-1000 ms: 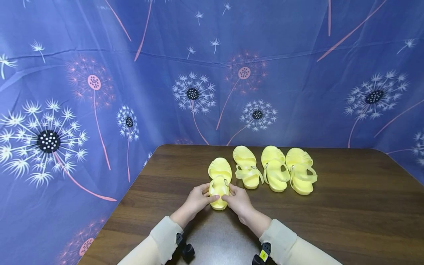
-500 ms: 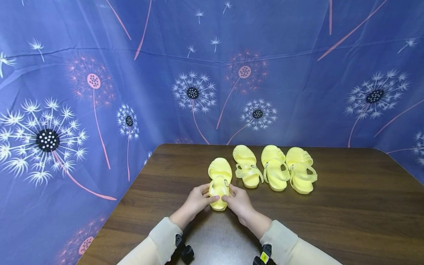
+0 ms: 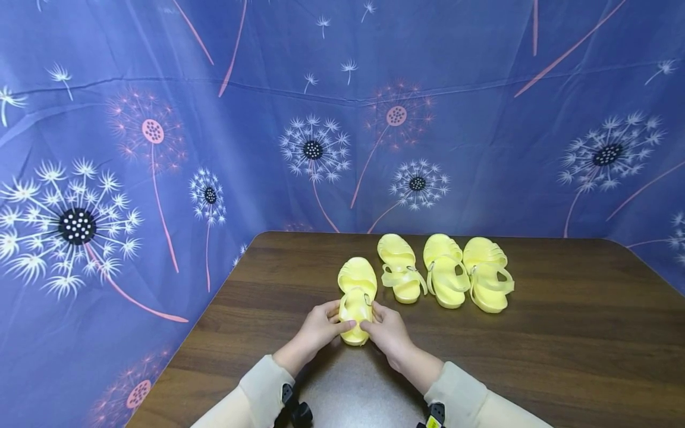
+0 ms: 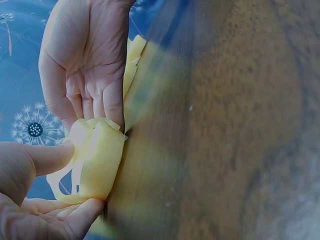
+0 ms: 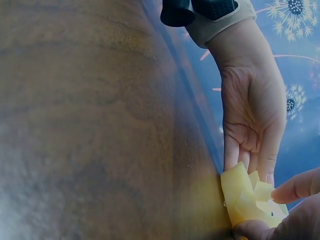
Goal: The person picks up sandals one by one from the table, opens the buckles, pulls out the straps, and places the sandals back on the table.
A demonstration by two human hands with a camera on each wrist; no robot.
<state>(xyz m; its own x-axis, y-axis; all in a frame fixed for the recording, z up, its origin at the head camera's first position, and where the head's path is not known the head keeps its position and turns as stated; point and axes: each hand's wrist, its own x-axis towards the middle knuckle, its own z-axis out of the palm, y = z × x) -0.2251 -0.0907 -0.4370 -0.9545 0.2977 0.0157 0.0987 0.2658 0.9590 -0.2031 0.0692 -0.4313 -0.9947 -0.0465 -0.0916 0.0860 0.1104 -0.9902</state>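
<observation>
A yellow jelly sandal (image 3: 357, 274) lies on the table left of the other sandals, its toe pointing away from me. My left hand (image 3: 313, 333) holds the left side of its heel, thumb over the heel part and fingers along the side. On the opposite side my right hand (image 3: 393, 336) grips the heel the same way, and the two thumbs nearly meet. In the left wrist view the sandal's heel (image 4: 102, 162) sits between both hands, with its strap near the left thumb. The right wrist view shows the heel (image 5: 240, 192) close up, partly covered by fingers.
Three more yellow sandals stand in a row at the back: a left one (image 3: 398, 267), a middle one (image 3: 444, 270) and a right one (image 3: 487, 273). They rest on a dark wooden table (image 3: 567, 333). Behind it hangs a blue dandelion-print cloth (image 3: 481, 119).
Both hands have drawn the sandal slightly toward me in the last half second, keeping the same hold. The three sandals in the row have stayed in place.
</observation>
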